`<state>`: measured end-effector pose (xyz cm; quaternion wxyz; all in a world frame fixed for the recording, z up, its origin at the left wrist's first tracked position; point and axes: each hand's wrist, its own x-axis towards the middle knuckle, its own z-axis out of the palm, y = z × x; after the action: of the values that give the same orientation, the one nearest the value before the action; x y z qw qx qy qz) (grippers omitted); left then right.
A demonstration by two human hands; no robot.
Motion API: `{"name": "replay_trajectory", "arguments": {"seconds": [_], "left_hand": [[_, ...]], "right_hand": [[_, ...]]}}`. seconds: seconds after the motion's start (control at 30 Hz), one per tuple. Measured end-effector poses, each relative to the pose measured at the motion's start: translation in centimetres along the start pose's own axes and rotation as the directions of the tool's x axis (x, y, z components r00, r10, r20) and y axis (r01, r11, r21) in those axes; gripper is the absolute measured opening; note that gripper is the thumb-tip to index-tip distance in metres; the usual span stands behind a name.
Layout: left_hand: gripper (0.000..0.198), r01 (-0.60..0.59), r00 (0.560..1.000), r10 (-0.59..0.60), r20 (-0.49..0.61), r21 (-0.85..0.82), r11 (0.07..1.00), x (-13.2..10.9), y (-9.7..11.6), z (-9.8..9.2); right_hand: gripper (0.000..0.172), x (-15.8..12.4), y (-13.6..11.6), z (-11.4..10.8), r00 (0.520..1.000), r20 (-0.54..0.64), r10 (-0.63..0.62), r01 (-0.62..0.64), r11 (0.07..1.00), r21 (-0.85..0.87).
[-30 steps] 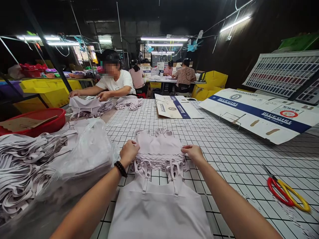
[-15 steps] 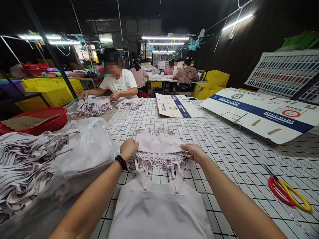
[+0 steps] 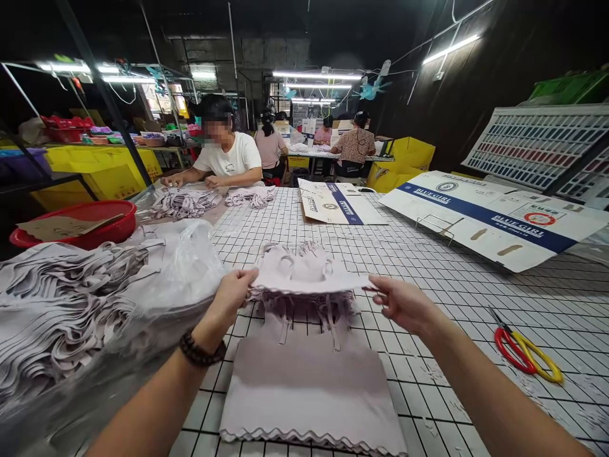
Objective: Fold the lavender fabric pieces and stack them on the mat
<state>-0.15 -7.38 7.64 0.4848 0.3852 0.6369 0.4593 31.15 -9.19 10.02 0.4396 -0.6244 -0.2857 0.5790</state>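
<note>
A pale lilac camisole point(image 3: 304, 274) is stretched level between my hands, its scalloped hem toward me. My left hand point(image 3: 233, 292), with a dark bead bracelet at the wrist, pinches its left corner. Fingertips of my right hand point(image 3: 399, 301) grip the right corner, while the other fingers curl loosely. Beneath it lies a stack of matching camisoles point(image 3: 349, 304), partly hidden. Closer to me, another camisole point(image 3: 309, 387) lies flat, straps toward the stack and scalloped hem at the near side.
Left are a heap of lilac garments point(image 3: 52, 311), a clear plastic bag point(image 3: 183, 260) and a red basin point(image 3: 121, 223). Red-and-yellow scissors point(image 3: 526, 349) lie right on the gridded table point(image 3: 442, 279). Cardboard sheets point(image 3: 495, 212) rest behind. A person point(image 3: 233, 155) works across the table among garments.
Both hands have raised the top camisole's near edge off the stack and drawn it wider. The flat camisole's scalloped hem has come into view. The camera view has shifted slightly.
</note>
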Motion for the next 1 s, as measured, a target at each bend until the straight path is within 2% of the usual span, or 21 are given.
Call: {"name": "replay_trajectory", "arguments": {"seconds": [0.13, 0.23, 0.33, 0.5, 0.6, 0.77, 1.0], "left_hand": [[0.041, -0.065, 0.998, 0.066, 0.001, 0.203, 0.977, -5.0, -4.8, -2.4], [0.044, -0.034, 0.998, 0.021, 0.056, 0.251, 0.967, -7.6, -8.8, -3.5], [0.044, 0.006, 0.997, -0.029, 0.067, 0.317, 0.948, -9.2, -11.2, -4.2], [0.042, -0.020, 0.999, 0.009, 0.030, 0.387, 0.922, -10.5, -11.6, -5.1], [0.038, -0.041, 0.999, 0.037, 0.017, 0.463, 0.886, -11.1, -11.6, -5.8], [0.033, -0.011, 1.000, 0.003, 0.013, 0.641, 0.768, -12.0, -12.3, -6.3], [0.038, 0.007, 1.000, -0.018, 0.008, 0.695, 0.719, -12.5, -11.9, -6.0]], "right_hand": [[0.020, -5.1, 6.1, -1.4, 0.997, 0.049, 0.058, -0.054, 0.995, -0.079], [0.025, -7.3, 11.0, -2.3, 0.993, 0.022, 0.113, -0.109, 0.985, -0.131], [0.029, -8.4, 13.9, -2.9, 0.991, -0.017, 0.129, -0.131, 0.981, -0.146], [0.029, -10.2, 14.2, -2.9, 0.994, -0.039, 0.097, -0.102, 0.986, -0.130], [0.027, -10.8, 14.6, -2.7, 0.996, -0.043, 0.076, -0.084, 0.974, -0.212], [0.028, -10.0, 17.0, -3.2, 0.996, -0.081, 0.032, -0.062, 0.917, -0.393], [0.031, -8.9, 17.6, -3.5, 0.989, -0.132, -0.060, -0.028, 0.815, -0.579]]}}
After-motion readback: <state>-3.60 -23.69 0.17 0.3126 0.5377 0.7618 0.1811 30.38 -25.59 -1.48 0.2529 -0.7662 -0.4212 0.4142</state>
